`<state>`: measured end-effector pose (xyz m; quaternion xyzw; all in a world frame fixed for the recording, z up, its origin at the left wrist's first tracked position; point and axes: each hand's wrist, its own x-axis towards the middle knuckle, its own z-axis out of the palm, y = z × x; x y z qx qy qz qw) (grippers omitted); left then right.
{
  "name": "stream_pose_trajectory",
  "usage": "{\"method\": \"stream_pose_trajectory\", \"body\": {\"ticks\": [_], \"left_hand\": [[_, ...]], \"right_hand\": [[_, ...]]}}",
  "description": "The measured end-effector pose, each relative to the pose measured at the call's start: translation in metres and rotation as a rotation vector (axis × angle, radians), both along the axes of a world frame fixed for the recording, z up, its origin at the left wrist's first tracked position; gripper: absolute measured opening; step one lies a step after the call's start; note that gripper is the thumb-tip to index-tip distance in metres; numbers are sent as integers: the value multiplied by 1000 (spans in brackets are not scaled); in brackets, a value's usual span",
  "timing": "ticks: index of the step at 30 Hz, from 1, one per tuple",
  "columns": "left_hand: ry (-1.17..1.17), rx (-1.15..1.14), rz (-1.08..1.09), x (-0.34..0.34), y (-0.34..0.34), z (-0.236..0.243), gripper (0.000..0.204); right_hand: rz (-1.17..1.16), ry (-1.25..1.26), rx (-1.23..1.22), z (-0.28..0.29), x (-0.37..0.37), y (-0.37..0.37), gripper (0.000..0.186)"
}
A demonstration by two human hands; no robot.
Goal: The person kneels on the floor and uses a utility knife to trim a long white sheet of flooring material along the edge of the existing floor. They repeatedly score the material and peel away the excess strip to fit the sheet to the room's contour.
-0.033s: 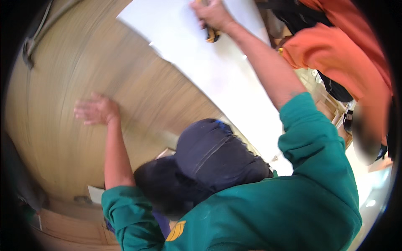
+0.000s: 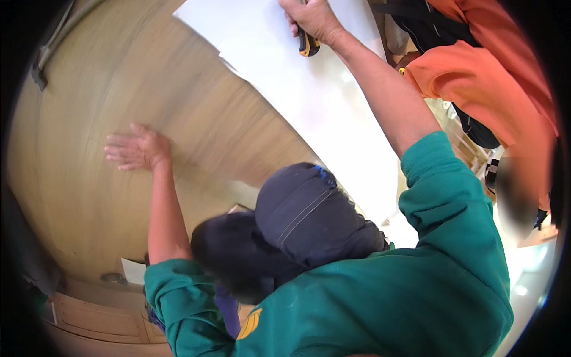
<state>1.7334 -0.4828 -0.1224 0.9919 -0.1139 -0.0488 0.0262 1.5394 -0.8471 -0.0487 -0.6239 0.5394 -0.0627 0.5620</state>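
Note:
My right hand (image 2: 314, 19) is closed around a yellow and black utility knife (image 2: 308, 44), held over a large white sheet (image 2: 285, 83). The top edge of the picture cuts off part of this hand and hides the knife's front end. On the left, my left hand (image 2: 138, 147) has its fingers spread, palm side down, over a wood-grained surface (image 2: 95, 196). It holds nothing. Whether it presses on the wood I cannot tell. Dark cloth with a pale seam (image 2: 303, 214), seemingly over my bent knees, fills the space between my green sleeves.
A hammer-like tool (image 2: 40, 68) lies at the far left. Close on the right is another person in an orange sleeve (image 2: 470, 74). A small white piece (image 2: 134, 271) rests by my left elbow. Wooden panels (image 2: 98, 318) stand at the lower left.
The view has shifted slightly, with the white sheet and knife now a little farther right. My left hand shows sharper, its fingers still spread; the knife stays in my right hand.

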Motion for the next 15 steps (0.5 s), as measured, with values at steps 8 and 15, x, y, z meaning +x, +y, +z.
{"method": "stream_pose_trajectory", "body": {"ticks": [8, 15], "left_hand": [[-29, -79, 8, 2, -14, 14, 74], [19, -38, -15, 5, -5, 21, 70]], "right_hand": [[-6, 54, 88, 17, 14, -7, 25], [-8, 82, 126, 16, 24, -13, 22]]}}
